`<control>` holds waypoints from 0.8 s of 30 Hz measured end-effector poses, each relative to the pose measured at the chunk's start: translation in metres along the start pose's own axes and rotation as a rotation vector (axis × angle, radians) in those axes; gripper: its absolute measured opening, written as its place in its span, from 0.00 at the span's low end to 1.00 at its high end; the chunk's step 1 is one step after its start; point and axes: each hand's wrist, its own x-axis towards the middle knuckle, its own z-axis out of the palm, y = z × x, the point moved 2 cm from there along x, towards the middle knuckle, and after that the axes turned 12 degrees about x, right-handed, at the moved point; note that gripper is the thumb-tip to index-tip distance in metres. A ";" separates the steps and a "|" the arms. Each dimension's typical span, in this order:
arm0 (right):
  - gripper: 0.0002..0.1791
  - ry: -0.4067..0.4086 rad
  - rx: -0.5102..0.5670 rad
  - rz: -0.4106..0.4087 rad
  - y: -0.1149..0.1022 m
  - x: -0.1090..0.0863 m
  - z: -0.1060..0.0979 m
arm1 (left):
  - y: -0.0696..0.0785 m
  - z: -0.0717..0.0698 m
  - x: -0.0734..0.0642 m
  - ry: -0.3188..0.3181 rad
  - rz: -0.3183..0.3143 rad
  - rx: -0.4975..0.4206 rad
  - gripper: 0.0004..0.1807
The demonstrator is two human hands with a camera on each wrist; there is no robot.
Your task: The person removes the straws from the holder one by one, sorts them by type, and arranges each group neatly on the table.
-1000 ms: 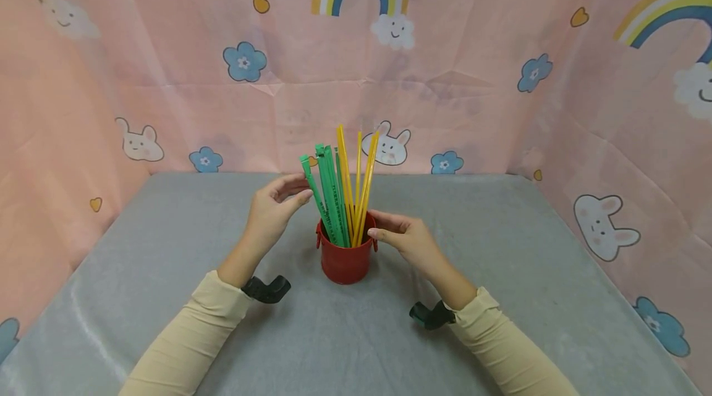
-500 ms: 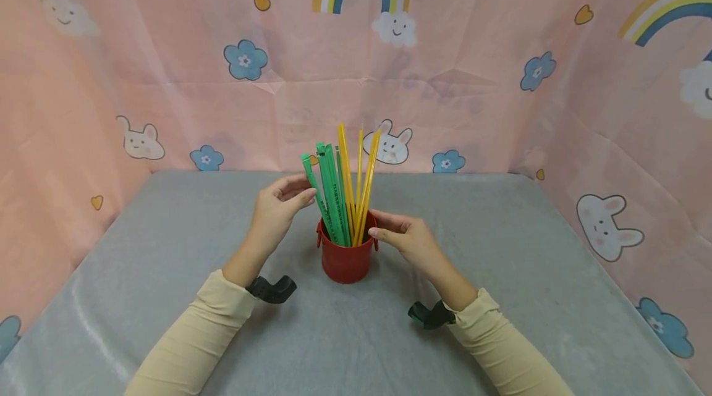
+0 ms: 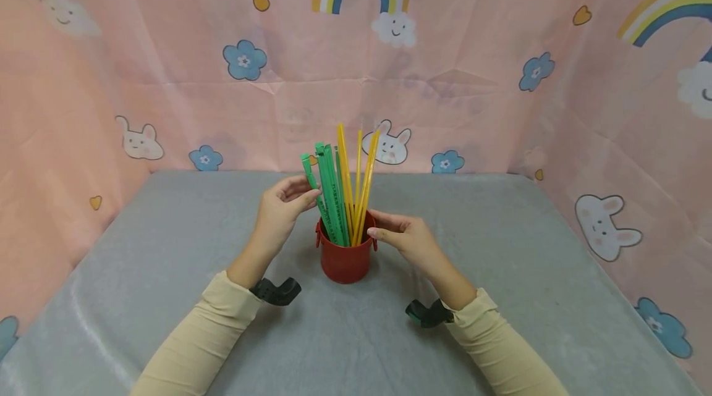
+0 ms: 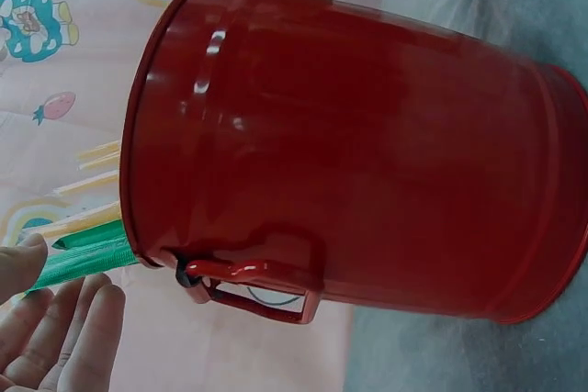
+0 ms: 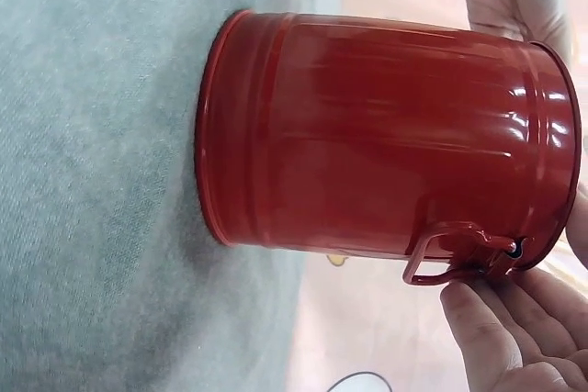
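Note:
A small red metal pail [image 3: 345, 266] with side handles stands upright on the table. Several green paper-wrapped drinking straws [image 3: 331, 189] lean at its left side, and yellow straws [image 3: 365, 192] at its right. My left hand [image 3: 280, 207] pinches the outermost green straw [image 3: 308, 167] between thumb and fingers, above the rim. In the left wrist view that thumb [image 4: 20, 265] lies against the green wrapper. My right hand [image 3: 410, 240] holds the pail by its right rim, thumb at the lip; its fingers [image 5: 487, 337] lie by a handle [image 5: 455, 250]. The straws' lower ends are hidden inside the pail.
A grey cloth [image 3: 489, 248] covers the table. Pink printed fabric [image 3: 456, 44] hangs at the back and both sides. Black wrist mounts [image 3: 276, 291] stick out from both wrists over the table.
My left hand has shifted slightly right, and its thumb now lies over the outermost green straw. The right hand and the pail have stayed in place.

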 end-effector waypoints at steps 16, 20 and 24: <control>0.28 -0.012 0.011 -0.001 0.004 0.000 -0.002 | 0.001 0.007 -0.003 0.007 -0.004 -0.008 0.19; 0.27 -0.007 0.020 0.007 0.004 0.000 -0.001 | 0.001 0.007 -0.003 -0.001 0.011 -0.027 0.19; 0.27 -0.006 0.025 0.004 0.003 0.001 -0.001 | 0.001 0.008 -0.005 0.001 0.023 -0.023 0.20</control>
